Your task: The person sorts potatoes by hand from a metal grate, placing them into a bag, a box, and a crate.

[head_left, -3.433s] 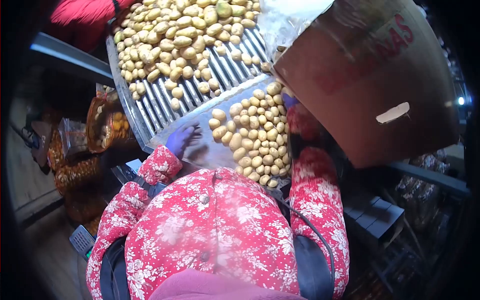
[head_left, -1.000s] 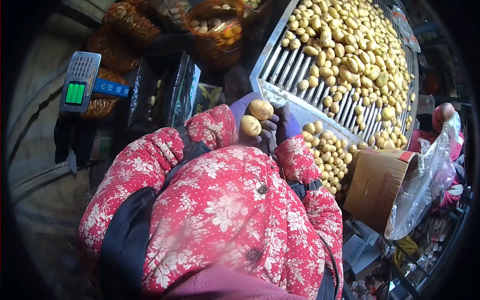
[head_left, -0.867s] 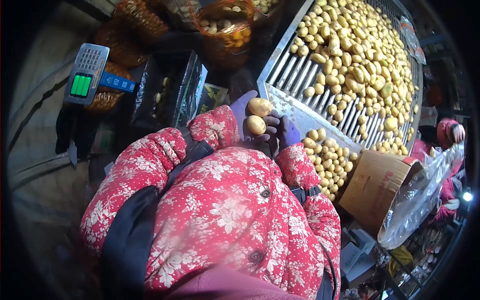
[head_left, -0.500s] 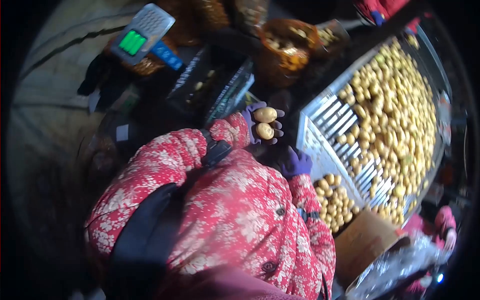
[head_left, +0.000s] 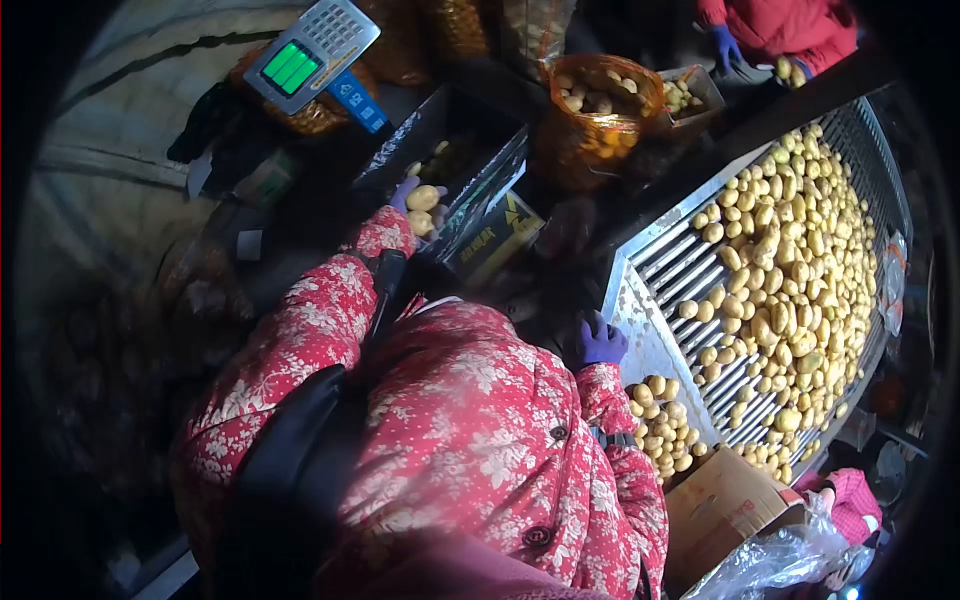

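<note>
My left hand, in a purple glove, is closed around two pale potatoes. It is at the near side of a deep, dark-lined box, with a few potatoes dimly visible inside. My right hand, also gloved in purple, stays low beside the metal corner of the sorting table. Its fingers are slightly bent and apart, and I see nothing in them. Close to my right forearm is a heap of small potatoes.
Many potatoes lie on the slatted table. A lit scale display stands at upper left. An orange net sack of potatoes is behind the box. A cardboard box sits at lower right. Co-workers in red and pink are nearby.
My left hand has swung left, carrying the two potatoes from in front of me to the dark-lined box. My right hand has barely moved. The view has shifted slightly.
</note>
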